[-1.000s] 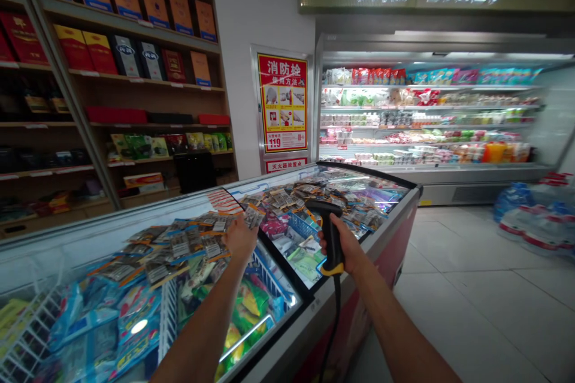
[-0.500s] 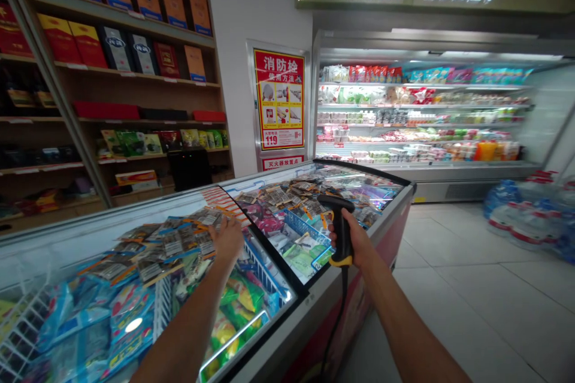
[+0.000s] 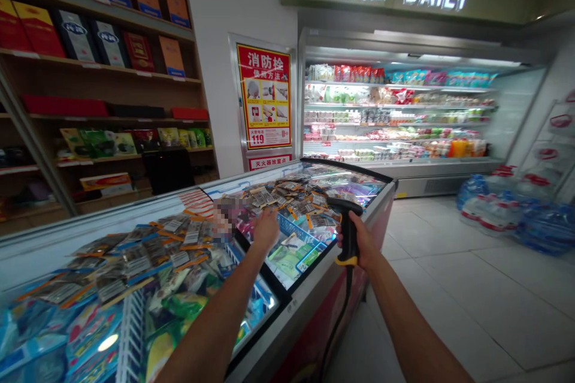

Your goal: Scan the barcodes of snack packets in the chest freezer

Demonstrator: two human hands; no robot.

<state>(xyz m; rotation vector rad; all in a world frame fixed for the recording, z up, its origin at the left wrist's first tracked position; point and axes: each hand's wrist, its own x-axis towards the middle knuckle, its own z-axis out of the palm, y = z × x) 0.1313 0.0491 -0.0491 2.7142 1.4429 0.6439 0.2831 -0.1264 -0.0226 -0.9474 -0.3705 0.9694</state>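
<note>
My right hand [image 3: 359, 242] is wrapped round the grip of a black barcode scanner [image 3: 348, 230] with yellow trim, its head level over the freezer's right edge. A black cable [image 3: 338, 326] hangs from its base. My left hand [image 3: 266, 231] reaches over the right section of the chest freezer, fingers stretched forward at the near edge of a pile of small flat packets [image 3: 287, 191]. Nothing shows in it, though the fingertips are partly hidden. Left of it, more dark packets with orange and blue edges [image 3: 139, 254] lie spread on the freezer's glass top.
Under the glass are a blue basket [image 3: 294, 228], a white basket [image 3: 130, 332] and bagged frozen goods. Boxed goods fill the shelves [image 3: 103, 14] at left. A lit dairy cooler [image 3: 399, 113] stands behind; bundled water bottles [image 3: 489, 203] sit on the tiled floor [image 3: 444, 293].
My left hand has moved right, from the left pile of packets across the black divider to the right pile. The view has turned slightly right. The scanner stays in my right hand.
</note>
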